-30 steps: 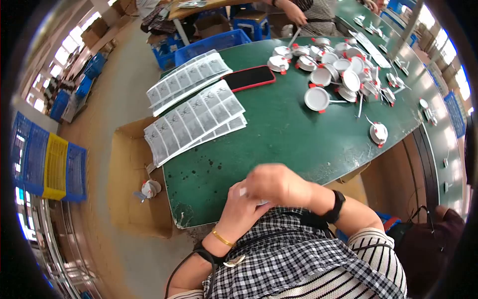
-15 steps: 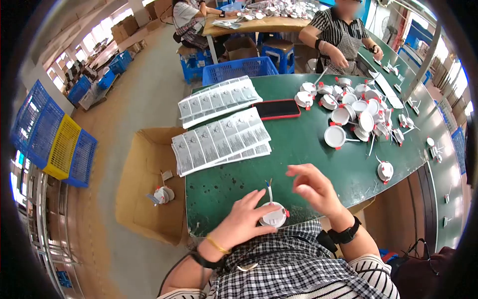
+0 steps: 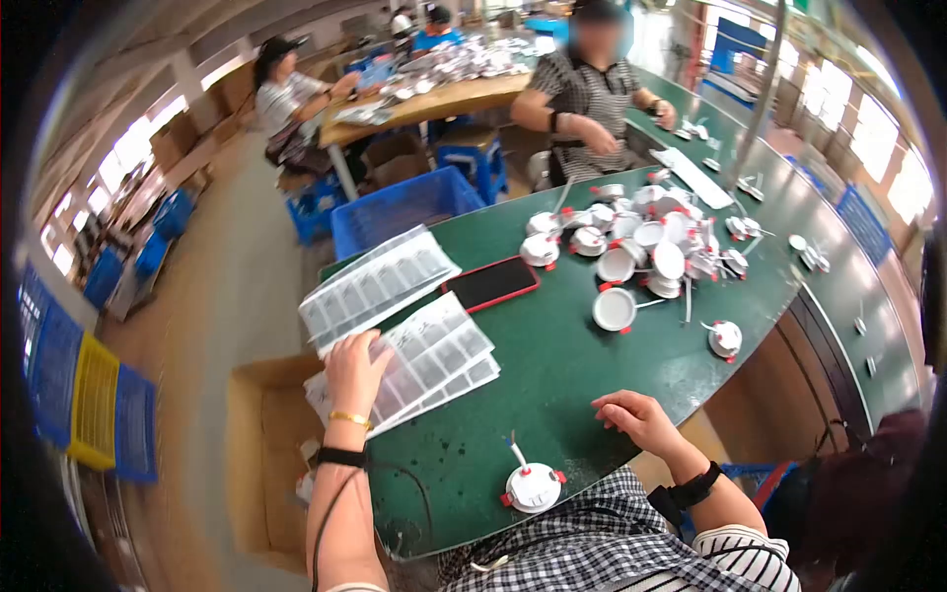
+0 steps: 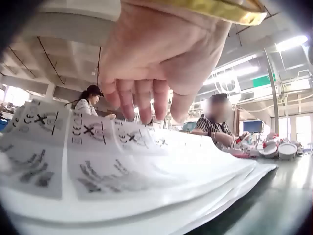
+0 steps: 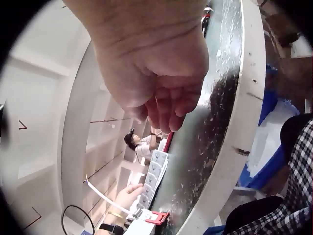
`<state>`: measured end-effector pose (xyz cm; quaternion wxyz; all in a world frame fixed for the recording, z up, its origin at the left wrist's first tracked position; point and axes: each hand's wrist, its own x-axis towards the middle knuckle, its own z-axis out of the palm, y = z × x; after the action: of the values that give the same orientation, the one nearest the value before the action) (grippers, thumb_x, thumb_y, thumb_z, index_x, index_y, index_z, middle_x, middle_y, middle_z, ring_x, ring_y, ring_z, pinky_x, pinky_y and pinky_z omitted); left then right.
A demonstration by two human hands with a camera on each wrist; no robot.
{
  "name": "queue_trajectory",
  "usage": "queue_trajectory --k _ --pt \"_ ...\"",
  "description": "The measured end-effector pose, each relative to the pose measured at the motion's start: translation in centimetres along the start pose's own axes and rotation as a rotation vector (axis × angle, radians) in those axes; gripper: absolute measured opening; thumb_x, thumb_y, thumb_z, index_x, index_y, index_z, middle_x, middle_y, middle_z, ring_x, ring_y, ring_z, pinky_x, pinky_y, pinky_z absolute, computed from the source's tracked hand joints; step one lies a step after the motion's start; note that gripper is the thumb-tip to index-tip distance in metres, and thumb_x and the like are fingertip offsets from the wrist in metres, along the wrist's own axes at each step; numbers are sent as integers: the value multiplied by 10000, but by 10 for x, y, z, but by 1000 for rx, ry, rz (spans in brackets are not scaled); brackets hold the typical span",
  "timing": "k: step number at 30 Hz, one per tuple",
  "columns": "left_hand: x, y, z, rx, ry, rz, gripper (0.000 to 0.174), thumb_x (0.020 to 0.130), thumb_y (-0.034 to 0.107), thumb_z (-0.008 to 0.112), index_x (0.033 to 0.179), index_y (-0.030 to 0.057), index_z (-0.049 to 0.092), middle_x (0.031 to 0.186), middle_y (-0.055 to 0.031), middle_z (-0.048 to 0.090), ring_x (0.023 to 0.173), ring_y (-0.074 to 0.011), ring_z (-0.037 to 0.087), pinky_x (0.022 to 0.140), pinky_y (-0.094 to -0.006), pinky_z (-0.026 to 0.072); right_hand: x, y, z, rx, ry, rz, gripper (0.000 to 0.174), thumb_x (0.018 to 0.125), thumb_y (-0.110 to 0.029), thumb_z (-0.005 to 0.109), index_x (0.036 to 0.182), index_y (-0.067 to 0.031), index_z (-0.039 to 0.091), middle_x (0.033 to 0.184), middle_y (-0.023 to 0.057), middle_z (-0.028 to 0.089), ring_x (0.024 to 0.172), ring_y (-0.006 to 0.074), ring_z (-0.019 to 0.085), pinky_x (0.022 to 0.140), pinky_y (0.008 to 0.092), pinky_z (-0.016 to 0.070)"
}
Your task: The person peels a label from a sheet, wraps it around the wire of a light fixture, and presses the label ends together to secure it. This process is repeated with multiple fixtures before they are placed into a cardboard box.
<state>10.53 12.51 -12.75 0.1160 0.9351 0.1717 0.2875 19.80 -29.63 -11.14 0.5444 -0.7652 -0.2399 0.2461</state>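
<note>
My left hand is over the near stack of printed label sheets, fingers reaching across its left end. In the left wrist view, the fingers hang extended close over the printed sheets, with nothing gripped. My right hand is held near the table's front edge, fingers loosely curled and holding nothing. Between the hands, near the edge, a round white downlight with red clips lies on the table, its white cable pointing away from me. The right wrist view shows its red clip below the hand.
A second stack of sheets lies behind the first, beside a red-edged phone. Several downlights are heaped at the back right. A cardboard box stands left of the green table. One person works across it.
Both hands first work together near the apron. The left then lets go of the downlight and moves left to the label sheets; the right draws away from it. The head view shifts.
</note>
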Motion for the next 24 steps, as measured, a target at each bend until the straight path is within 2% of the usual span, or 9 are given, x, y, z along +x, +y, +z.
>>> queue_trajectory --k 2,4,7,9,11,13,20,21,24 --pt "4 2 -3 4 -11 2 249 723 216 748 926 95 671 920 -87 662 916 -297 602 810 -394 459 -8 2 0 2 60 -1 236 958 -175 540 1078 -2 646 891 52 654 766 108 601 702 251 494" --pt "10 0 -5 -43 -108 -123 193 709 185 758 846 88 662 856 -75 650 861 -282 611 768 -385 459 -19 2 1 15 94 29 236 953 -184 553 1086 -13 647 888 46 654 766 105 601 698 250 495" --pt "10 -7 -3 -157 13 -94 161 700 143 758 799 75 650 798 -78 637 789 -285 614 712 -394 465 -38 7 5 42 149 47 236 949 -189 562 1090 -20 649 887 42 654 768 103 600 696 249 495" --pt "9 -9 -10 -198 38 -32 157 726 110 744 821 51 634 763 -91 632 724 -258 617 672 -366 480 -50 6 4 50 193 46 241 948 -191 565 1099 -21 646 884 41 653 768 101 598 698 245 494" --pt "3 -8 -24 -403 -15 -226 157 750 86 731 837 31 612 744 -89 631 682 -208 611 647 -325 486 -60 7 1 66 217 47 246 948 -187 566 1115 -22 639 879 40 651 771 96 594 703 243 494" --pt "-7 -2 -48 -483 14 -244 158 775 58 710 885 12 606 752 -77 635 676 -157 596 640 -288 487 -64 2 -6 39 216 55 248 949 -184 564 1130 -28 632 894 38 650 780 94 591 714 250 497" --pt "-82 82 -184 -635 -10 -306 139 778 -43 660 902 9 622 801 -22 602 732 -90 568 667 -231 471 -54 -50 -20 -56 36 -223 264 948 -185 568 1174 -54 608 961 51 627 858 113 593 758 271 494" --pt "-98 96 -195 -625 -3 -318 139 778 -43 660 902 9 622 801 -22 602 732 -90 568 667 -231 471 -53 -56 -18 -47 -16 -350 269 942 -174 574 1185 -63 601 967 54 623 869 121 593 764 276 492" --pt "-142 134 -202 -595 -207 -366 155 730 -53 671 869 3 629 816 -37 610 747 -113 597 696 -250 489 -59 -73 -15 -37 -205 -609 373 917 -176 607 1268 -71 538 1062 77 592 948 159 579 783 291 492"
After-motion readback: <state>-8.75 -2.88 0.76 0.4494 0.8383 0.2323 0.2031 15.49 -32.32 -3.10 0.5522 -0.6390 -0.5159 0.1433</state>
